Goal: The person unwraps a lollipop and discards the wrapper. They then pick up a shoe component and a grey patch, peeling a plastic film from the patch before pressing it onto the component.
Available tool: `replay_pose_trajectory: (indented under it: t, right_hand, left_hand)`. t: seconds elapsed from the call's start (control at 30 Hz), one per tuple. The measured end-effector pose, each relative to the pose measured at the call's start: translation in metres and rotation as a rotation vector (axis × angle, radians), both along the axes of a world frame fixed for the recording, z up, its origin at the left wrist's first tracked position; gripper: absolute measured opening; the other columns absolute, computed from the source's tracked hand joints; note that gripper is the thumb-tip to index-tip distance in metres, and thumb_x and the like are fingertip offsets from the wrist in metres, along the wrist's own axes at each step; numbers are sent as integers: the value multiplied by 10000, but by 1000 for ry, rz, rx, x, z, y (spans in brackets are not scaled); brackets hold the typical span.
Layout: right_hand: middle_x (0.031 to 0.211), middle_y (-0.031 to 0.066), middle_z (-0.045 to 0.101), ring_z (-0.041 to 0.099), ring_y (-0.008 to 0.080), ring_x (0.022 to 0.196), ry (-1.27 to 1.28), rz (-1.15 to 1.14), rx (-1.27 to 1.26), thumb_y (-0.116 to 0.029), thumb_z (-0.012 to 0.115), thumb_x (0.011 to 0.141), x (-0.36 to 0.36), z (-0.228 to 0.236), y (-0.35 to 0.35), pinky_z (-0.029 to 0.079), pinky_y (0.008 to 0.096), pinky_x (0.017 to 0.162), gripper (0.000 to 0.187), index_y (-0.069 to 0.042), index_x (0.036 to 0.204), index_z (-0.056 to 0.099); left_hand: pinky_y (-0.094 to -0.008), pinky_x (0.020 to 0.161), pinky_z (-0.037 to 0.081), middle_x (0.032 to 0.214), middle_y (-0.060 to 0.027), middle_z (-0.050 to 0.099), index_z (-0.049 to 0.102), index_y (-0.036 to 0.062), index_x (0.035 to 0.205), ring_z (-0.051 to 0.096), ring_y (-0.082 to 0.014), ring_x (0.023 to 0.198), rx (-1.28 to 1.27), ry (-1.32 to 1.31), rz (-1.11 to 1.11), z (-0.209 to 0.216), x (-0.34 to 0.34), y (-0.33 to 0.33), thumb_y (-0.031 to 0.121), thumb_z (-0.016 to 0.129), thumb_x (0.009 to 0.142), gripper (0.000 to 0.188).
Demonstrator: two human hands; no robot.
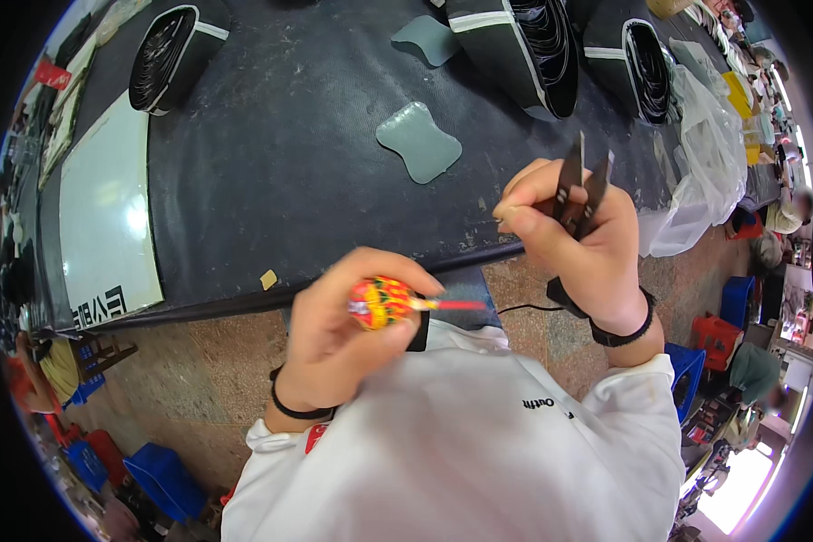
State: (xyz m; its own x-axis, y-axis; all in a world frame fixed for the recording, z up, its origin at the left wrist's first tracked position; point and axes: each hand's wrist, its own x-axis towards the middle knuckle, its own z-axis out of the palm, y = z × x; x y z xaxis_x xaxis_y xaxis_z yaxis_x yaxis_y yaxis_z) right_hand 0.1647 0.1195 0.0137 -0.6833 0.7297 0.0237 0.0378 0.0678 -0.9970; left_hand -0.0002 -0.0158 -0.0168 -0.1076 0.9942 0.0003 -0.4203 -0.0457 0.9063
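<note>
Left hand grips round red-yellow wrapped lollipop; right hand, black metal snips; dark-lettered white board at nine o'clock; wavy grey patch, twelve.

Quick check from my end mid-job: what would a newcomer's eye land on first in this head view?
Probably the red-and-yellow wrapped lollipop in the left hand, just in front of the white shirt. Next, the dark snips in the right hand, blades apart and pointing away from the wearer. Beyond the hands, a grey-green waisted piece lies on the black tabletop.
</note>
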Motion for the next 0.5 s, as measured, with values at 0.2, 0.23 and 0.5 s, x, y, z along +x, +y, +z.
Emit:
replay_pose_trajectory:
  t: [0.2,0.23,0.5]
  right_hand:
    - [684,4,618,483,22,590,-418,176,-107,-1,582,726,15,-15,0,379,199,522,84,23,786,635]
    - [707,24,620,498,36,598,-400,183,-115,-13,587,742,15,-21,-1,388,206,531,85,28,801,631]
    - [872,123,518,550,242,745,-487,-198,526,-191,621,812,11,-57,15,449,319,643,233,-38,986,597]
  left_hand:
    - [-225,541,390,718,-62,492,476,-50,987,477,-102,628,145,-238,14,-8,-7,8,68,515,822,207]
    - [-218,538,387,715,-63,494,475,-43,974,475,-98,626,172,-315,29,-9,-4,10,85,516,832,196]
    - [-216,728,459,942,-160,561,365,-37,1101,565,-121,833,164,-4,138,2,3,3,-76,541,809,343]
